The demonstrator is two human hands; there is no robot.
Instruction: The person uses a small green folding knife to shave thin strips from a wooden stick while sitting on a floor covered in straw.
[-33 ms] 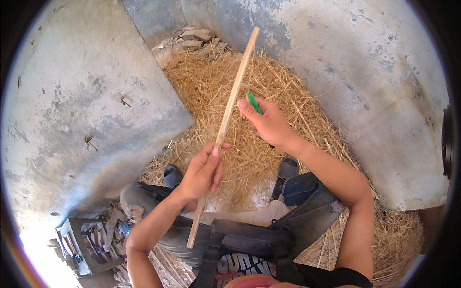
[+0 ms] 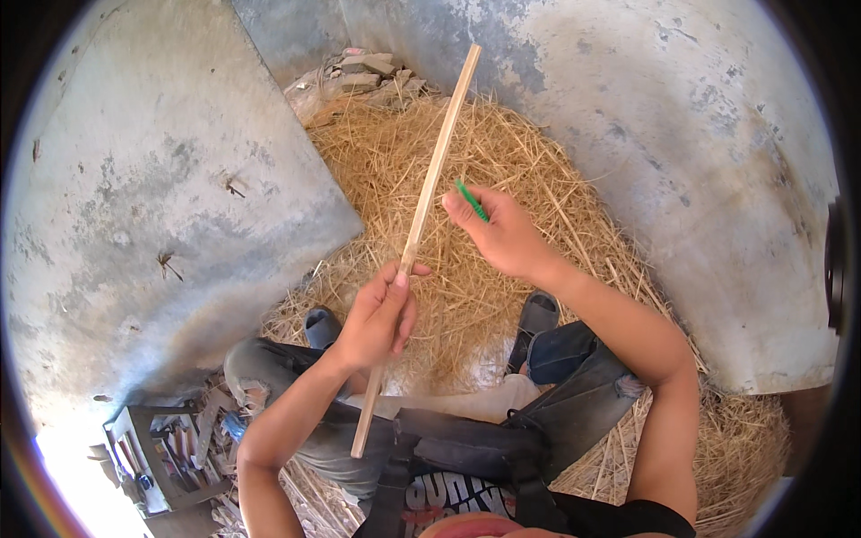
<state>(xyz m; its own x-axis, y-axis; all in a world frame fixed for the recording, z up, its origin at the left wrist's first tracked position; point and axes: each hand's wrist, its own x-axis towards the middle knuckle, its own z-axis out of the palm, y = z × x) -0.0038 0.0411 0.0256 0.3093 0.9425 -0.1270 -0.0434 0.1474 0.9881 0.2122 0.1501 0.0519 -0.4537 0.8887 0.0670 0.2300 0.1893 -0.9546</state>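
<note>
Dry straw (image 2: 368,170) spreads beneath the two separated hands. Fingers of the left hand (image 2: 377,316) clasp a slanting wooden stick (image 2: 419,220) below its middle; the right hand (image 2: 502,235), just beside its upper half, grips a green object (image 2: 472,201).

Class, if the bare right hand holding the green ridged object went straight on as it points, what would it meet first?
Probably the long, thin, pale wooden stick in the bare left hand; the right hand points left toward it, though this single view leaves depth unclear.
</note>
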